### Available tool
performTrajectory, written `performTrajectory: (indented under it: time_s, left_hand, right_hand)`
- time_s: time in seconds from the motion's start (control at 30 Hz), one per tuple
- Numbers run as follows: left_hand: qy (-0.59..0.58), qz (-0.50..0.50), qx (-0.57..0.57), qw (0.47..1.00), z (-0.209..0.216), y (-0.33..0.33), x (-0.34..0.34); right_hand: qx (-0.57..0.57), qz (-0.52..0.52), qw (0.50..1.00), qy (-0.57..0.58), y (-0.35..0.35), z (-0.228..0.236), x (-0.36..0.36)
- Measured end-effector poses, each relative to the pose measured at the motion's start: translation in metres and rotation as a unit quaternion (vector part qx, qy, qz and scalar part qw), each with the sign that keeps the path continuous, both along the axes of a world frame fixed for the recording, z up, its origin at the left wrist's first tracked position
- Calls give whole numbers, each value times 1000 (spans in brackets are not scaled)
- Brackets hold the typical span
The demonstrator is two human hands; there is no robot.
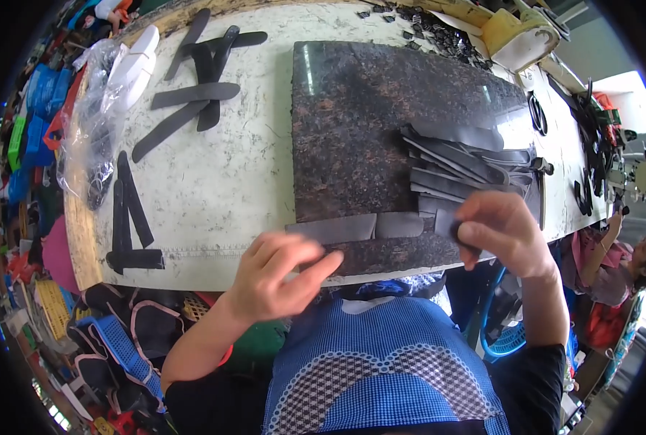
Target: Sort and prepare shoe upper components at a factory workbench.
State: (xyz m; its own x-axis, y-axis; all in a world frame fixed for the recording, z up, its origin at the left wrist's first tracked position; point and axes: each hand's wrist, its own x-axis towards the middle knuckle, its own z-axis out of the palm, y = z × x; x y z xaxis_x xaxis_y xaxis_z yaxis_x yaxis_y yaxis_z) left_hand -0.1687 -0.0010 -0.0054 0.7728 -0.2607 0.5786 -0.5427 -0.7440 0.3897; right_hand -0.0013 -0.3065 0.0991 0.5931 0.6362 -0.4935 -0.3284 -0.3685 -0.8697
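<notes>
My left hand (283, 275) hovers at the front edge of a dark stone slab (352, 116), thumb and index finger apart, slightly blurred, with nothing seen in it. Beyond its fingertips a dark grey strip (341, 229) lies along the slab's near side. A second, shorter-looking strip (399, 225) meets it end to end. Over the slab's front right, the fingers of my right hand (507, 232) are curled together round a small dark piece, blurred and partly hidden. Just beyond this hand lies a loose pile of grey round-ended strips (457, 156).
Dark strips (210, 72) lie crossed on the white table (257, 145) at the far left, with more strips (131, 210) nearer. Plastic wrap (94, 138) covers the left edge. Black scraps (439, 32) and a yellowish machine-like block (522, 40) are at the back. Another person (605, 264) is at right.
</notes>
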Motion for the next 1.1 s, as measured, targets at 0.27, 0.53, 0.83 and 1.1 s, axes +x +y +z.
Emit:
performTrajectory:
  time_s: [0.27,0.53,0.83,1.1]
  left_hand:
    - [92,132,72,984,-22,-17,-32]
    - [108,141,27,984,-29,-14,-41]
    - [8,125,-19,992,-46,-10,-49]
    - [59,91,49,993,-38,-10,-37]
  right_hand:
    - [-65,203,977,24,118,-27,-14]
    - [-91,212,973,-33,150,-70,-22]
    - [-175,207,958,-90,159,-69,-27]
    - [-302,220,822,-430,121,-51,-35]
